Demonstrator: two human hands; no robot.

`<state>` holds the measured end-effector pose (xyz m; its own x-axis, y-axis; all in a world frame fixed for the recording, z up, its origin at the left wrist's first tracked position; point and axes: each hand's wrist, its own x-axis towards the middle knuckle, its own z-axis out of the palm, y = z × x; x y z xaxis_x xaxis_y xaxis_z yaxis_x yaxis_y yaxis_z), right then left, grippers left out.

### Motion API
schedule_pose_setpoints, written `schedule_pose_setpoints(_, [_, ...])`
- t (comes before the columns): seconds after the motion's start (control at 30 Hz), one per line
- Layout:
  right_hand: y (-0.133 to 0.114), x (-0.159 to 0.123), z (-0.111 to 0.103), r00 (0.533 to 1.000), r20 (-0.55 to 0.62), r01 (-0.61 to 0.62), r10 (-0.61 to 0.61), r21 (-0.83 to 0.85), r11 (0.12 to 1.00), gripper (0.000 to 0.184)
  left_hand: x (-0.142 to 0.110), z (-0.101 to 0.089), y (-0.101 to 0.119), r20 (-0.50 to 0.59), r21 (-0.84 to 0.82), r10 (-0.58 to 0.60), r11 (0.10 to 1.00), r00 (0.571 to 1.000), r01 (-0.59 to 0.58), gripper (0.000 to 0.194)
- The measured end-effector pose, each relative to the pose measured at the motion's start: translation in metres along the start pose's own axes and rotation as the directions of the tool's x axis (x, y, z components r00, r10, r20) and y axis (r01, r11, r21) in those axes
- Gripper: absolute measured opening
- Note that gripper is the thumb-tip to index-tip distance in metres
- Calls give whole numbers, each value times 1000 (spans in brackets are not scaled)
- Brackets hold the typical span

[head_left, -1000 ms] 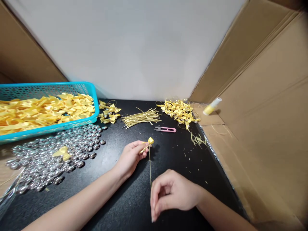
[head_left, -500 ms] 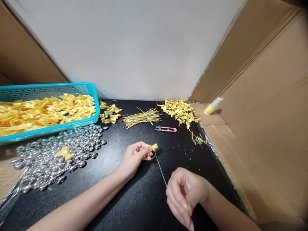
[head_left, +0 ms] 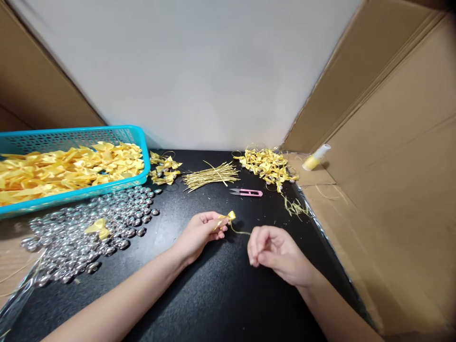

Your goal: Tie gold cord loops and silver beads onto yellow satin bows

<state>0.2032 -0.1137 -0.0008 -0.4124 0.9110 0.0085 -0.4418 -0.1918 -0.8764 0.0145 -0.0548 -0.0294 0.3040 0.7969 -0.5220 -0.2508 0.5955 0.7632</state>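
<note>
Near the middle of the black table, my left hand (head_left: 204, 232) pinches a small yellow ribbon bow (head_left: 232, 215) between thumb and fingers. A thin gold cord (head_left: 241, 232) hangs from the bow and curves slackly rightward to my right hand (head_left: 280, 254). The fingers of that hand are curled, and the cord runs in behind them, its end hidden. Beyond both hands lie pink-handled thread snips (head_left: 246, 192) and a bundle of gold cords (head_left: 211, 176).
A turquoise basket (head_left: 147, 164) of yellow bows stands at left. Silver bells or beads (head_left: 76, 242) spread before it, one loose bow (head_left: 99, 229) on them. Finished-looking bows with cord loops (head_left: 267, 164), cord scraps (head_left: 296, 207) and a yellow-and-white spool (head_left: 316, 157) lie right. Cardboard walls flank the table.
My right hand has moved up and away from me, closer to the left hand's height. The cord, straight and taut before, now curves slackly. My left hand still grips the bow.
</note>
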Motion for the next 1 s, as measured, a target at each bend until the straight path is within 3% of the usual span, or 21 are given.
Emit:
schedule_pose_setpoints(0.07, [1, 4, -4, 981, -180, 28, -68, -219, 975, 15, -1, -1, 3, 23, -1, -57, 998, 998, 57, 35])
schedule_pose_setpoints(0.17, [3, 7, -11, 874, -412, 63, -259, -433, 899, 12, -2, -2, 6, 48, -7, -129, 991, 990, 130, 34])
schedule_pose_setpoints(0.23, [2, 7, -13, 789, -489, 111, -373, -483, 869, 10, -3, -4, 6, 63, -4, -159, 987, 985, 160, 33])
schedule_pose_setpoints(0.3, [0, 7, -13, 758, -498, 149, -421, -496, 855, 8, -4, -4, 6, 77, 16, -160, 987, 984, 159, 37])
schedule_pose_setpoints(0.4, [3, 5, -8, 808, -439, 128, -393, -520, 844, 6, -6, -3, 5, 113, 66, -115, 992, 987, 108, 47])
schedule_pose_setpoints(0.5, [15, 3, -3, 879, -362, 49, -309, -577, 815, 2, -9, -2, 4, 169, 115, -50, 993, 984, 31, 45])
schedule_pose_setpoints(0.63, [28, 1, 1, 942, -210, 29, -261, -726, 687, 8, -9, -3, 1, 267, 127, 0, 991, 964, -35, 39])
schedule_pose_setpoints(0.73, [29, 1, 3, 941, -156, 62, -300, -794, 605, 8, -8, -5, -1, 309, 129, -5, 991, 951, -36, 37])
schedule_pose_setpoints(1.0, [25, 1, 6, 931, -183, 30, -316, -824, 566, 11, -8, -9, -3, 356, 105, 11, 993, 934, -51, 30])
